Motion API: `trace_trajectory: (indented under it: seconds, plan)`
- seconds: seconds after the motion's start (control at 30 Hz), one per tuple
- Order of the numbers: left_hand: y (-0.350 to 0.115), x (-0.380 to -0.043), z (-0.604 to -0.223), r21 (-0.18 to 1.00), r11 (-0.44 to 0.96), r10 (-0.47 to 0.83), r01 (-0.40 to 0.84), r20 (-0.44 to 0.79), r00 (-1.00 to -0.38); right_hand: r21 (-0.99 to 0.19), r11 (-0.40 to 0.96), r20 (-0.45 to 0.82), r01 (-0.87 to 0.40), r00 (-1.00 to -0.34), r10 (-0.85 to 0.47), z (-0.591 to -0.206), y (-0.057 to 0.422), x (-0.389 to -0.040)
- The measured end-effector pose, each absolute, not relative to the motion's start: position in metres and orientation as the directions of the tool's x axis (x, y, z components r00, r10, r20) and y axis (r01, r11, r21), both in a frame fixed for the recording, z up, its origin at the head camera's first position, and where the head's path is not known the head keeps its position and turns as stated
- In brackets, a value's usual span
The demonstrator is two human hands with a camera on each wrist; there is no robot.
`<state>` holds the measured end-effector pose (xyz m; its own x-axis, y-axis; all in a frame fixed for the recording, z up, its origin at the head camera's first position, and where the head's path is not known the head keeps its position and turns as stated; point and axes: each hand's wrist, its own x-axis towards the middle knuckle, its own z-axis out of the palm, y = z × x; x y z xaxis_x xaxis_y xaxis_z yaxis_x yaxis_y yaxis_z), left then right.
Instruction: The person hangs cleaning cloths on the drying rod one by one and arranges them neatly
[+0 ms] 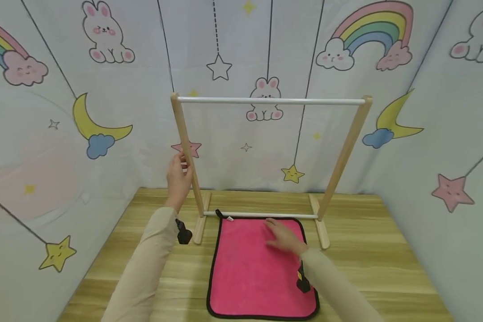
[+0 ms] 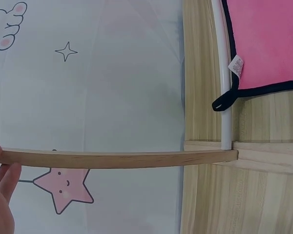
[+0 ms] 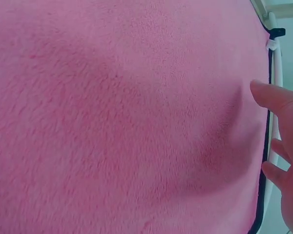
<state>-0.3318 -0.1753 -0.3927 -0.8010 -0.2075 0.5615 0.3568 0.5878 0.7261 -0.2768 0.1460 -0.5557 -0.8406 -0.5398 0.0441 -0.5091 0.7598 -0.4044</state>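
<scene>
A small rack with wooden side posts and white rods stands at the back of the table. My left hand (image 1: 179, 177) holds its left wooden post (image 1: 188, 144) partway up; in the left wrist view the fingers (image 2: 8, 181) lie on both sides of the post. A pink towel (image 1: 251, 268) with black edging lies flat in front of the rack, its far edge along the lower white rod (image 1: 261, 215). Over the towel's upper right part is my right hand (image 1: 285, 237), slightly blurred, fingers spread and holding nothing. Whether it touches the cloth I cannot tell.
The rack's upper white rod (image 1: 269, 101) spans the two posts, with the right post (image 1: 345, 156) on its own wooden foot (image 1: 320, 228). The wood-grain table (image 1: 370, 264) is bordered by walls covered in cartoon-printed cloth (image 1: 233, 170).
</scene>
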Motion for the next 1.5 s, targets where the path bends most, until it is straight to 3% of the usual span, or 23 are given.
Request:
trace_trajectory:
  seconds: [0.27, 0.57, 0.7, 0.97, 1.2, 1.5]
  plan:
    - [-0.171, -0.333, -0.393, 0.703, 0.608, -0.196, 0.368, 0.582, -0.789, -0.348, 0.778, 0.074, -0.523, -0.842, -0.534, -0.568, 0.142, -0.286]
    - [-0.171, -0.333, -0.394, 0.684, 0.616, -0.183, 0.39, 0.606, -0.774, -0.457, 0.772, 0.02, -0.441, -0.873, -0.487, -0.568, 0.14, -0.291]
    - [-0.171, -0.333, -0.394, 0.681, 0.622, -0.178, 0.385, 0.602, -0.778, -0.467, 0.755, 0.056, -0.459, -0.868, -0.493, -0.567, 0.137, -0.286]
    - [-0.173, -0.332, -0.394, 0.675, 0.629, -0.176, 0.386, 0.607, -0.775, -0.349, 0.73, 0.213, -0.588, -0.808, -0.549, -0.574, 0.137, -0.274]
    - [-0.174, -0.331, -0.393, 0.666, 0.649, -0.184, 0.368, 0.607, -0.773, -0.255, 0.701, 0.208, -0.666, -0.746, -0.633, -0.575, 0.132, -0.268]
    - [-0.174, -0.33, -0.392, 0.678, 0.64, -0.191, 0.361, 0.595, -0.781, -0.205, 0.697, 0.254, -0.687, -0.725, -0.64, -0.58, 0.124, -0.265]
